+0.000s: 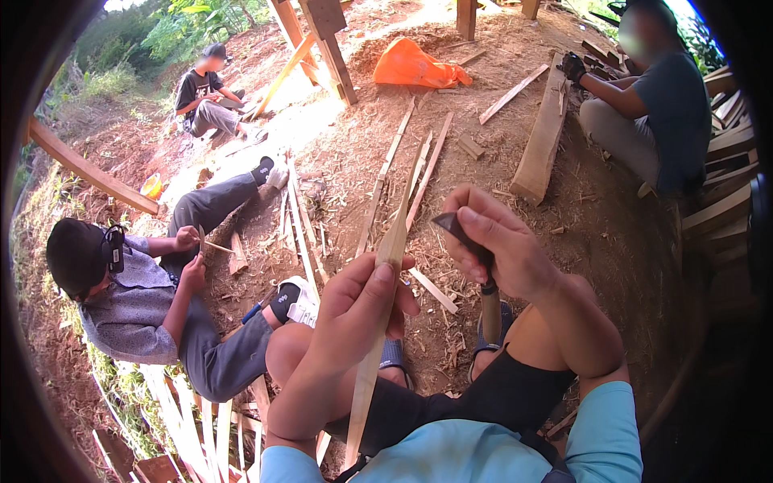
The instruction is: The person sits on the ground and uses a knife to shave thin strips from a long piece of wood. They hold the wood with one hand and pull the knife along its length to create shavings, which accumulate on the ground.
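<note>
Head view | bare reddish dirt ground [612,266] littered with shavings and wooden slats [427,173], open-air work site | left hand [362,302] closed round a pale, thin bamboo strip [392,249] held upright over the knees | right hand [503,249] gripping a dark-bladed knife [459,229], its wooden handle partly hidden | strip's lower end cut off by the shirt.

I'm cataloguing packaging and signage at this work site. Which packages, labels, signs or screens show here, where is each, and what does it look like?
Orange plastic bag: on the dirt at top centre, beside the wooden post; crumpled, bright orange, no markings to be made out.
Small orange-yellow container: on the ground at left, by a slanted beam; too small to tell its kind.
No labels, signs or screens are visible.
</note>
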`<state>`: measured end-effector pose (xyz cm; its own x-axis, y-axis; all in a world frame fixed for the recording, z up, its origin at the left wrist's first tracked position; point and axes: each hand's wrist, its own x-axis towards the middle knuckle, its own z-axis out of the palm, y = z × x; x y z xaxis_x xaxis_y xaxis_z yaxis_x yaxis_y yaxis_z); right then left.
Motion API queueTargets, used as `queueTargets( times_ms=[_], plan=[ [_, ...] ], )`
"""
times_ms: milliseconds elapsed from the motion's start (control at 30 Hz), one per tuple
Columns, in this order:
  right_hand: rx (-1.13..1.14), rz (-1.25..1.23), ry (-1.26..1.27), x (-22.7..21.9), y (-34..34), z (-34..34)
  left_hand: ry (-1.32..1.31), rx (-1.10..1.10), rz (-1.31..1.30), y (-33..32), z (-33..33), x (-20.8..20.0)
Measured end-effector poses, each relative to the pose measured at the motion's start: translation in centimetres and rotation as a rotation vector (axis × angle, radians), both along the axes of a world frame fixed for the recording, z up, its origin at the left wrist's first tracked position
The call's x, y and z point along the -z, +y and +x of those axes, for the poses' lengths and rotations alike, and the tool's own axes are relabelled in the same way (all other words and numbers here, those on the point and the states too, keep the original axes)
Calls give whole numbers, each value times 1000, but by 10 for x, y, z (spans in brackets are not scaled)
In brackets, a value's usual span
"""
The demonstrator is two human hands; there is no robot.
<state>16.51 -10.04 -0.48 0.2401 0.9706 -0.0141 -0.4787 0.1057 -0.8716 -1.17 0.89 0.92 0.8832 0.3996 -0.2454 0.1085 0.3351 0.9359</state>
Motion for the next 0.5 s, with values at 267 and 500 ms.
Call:
queueTargets(
  times_ms=[267, 500],
  plan=[
    [-116, 2, -180, 1, 8, -16, -51, -57, 57, -7, 4, -2],
    [-107, -16, -249, -1, 5, -12, -12, 6, 81, -8, -2, -5]
  ],
)
